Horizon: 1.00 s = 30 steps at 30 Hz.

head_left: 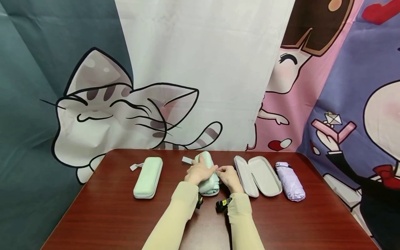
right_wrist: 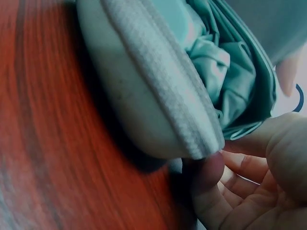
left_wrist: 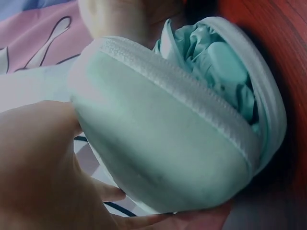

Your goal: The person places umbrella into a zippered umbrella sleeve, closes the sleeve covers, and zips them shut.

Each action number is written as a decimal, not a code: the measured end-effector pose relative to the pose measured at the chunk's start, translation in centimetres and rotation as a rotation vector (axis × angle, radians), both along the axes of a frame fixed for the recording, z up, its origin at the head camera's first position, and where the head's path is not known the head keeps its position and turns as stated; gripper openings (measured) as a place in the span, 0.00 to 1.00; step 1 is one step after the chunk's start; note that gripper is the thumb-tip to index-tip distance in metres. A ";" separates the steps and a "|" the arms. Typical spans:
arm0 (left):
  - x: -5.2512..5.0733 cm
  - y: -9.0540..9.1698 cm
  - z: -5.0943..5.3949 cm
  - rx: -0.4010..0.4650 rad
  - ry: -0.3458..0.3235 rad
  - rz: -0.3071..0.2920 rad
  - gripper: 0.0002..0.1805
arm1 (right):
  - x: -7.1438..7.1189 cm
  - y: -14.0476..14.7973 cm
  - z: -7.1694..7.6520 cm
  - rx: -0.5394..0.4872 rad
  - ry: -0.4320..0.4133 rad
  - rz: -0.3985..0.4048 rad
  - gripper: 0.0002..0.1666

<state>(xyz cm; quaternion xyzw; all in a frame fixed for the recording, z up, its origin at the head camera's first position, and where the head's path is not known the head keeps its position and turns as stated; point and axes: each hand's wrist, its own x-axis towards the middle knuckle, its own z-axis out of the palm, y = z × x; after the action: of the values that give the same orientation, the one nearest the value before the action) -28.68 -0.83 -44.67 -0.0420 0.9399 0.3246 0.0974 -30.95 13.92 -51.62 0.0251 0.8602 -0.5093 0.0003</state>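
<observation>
A pale green zip case (head_left: 207,186) stands partly open at the table's middle, its lid (left_wrist: 163,134) tilted over a bunched teal folded cloth item (right_wrist: 211,67). My left hand (head_left: 200,171) lies over the lid, its fingers curled round the side, as the left wrist view shows. On the opposite side my right hand (head_left: 229,176) has thumb and fingers bent together at the case's zip edge (right_wrist: 192,129), beside the teal fabric; exactly what they pinch is partly hidden. In the head view the fingertips of both hands nearly meet.
To the left lies a closed green case (head_left: 148,177) with a white strap. An open, empty light case (head_left: 265,176) is just right of my right hand, and a wrapped lavender bundle (head_left: 290,182) beyond it. A printed curtain (head_left: 200,69) hangs behind the table (head_left: 103,215).
</observation>
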 end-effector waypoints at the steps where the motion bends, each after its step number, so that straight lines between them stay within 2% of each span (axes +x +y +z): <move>1: 0.0 0.2 0.0 -0.021 0.010 -0.004 0.50 | 0.0 0.0 0.0 0.003 0.000 0.004 0.06; 9: 0.0 1.3 -0.5 -0.196 0.072 -0.048 0.45 | 0.0 -0.1 0.1 0.068 -0.022 0.035 0.07; 17: 0.0 1.6 -0.8 -0.238 0.086 -0.053 0.44 | 0.2 0.3 0.1 0.040 0.031 0.110 0.09; 24: -0.3 1.6 -1.0 -0.255 0.079 -0.057 0.44 | 0.8 0.9 0.6 -0.143 -0.043 0.262 0.12; 27: -0.2 1.4 -0.9 -0.257 0.084 -0.067 0.45 | 0.9 1.1 0.8 -0.126 -0.043 0.293 0.12; 30: -0.2 1.4 -0.9 -0.252 0.099 -0.070 0.46 | 0.9 1.1 0.9 -0.081 -0.038 0.282 0.10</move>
<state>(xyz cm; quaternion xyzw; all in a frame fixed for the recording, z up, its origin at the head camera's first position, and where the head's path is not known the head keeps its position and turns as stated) -28.92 0.60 -45.61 -0.0050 0.9777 0.2023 0.0560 -30.02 14.99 -50.75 -0.0862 0.8339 -0.5377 0.0892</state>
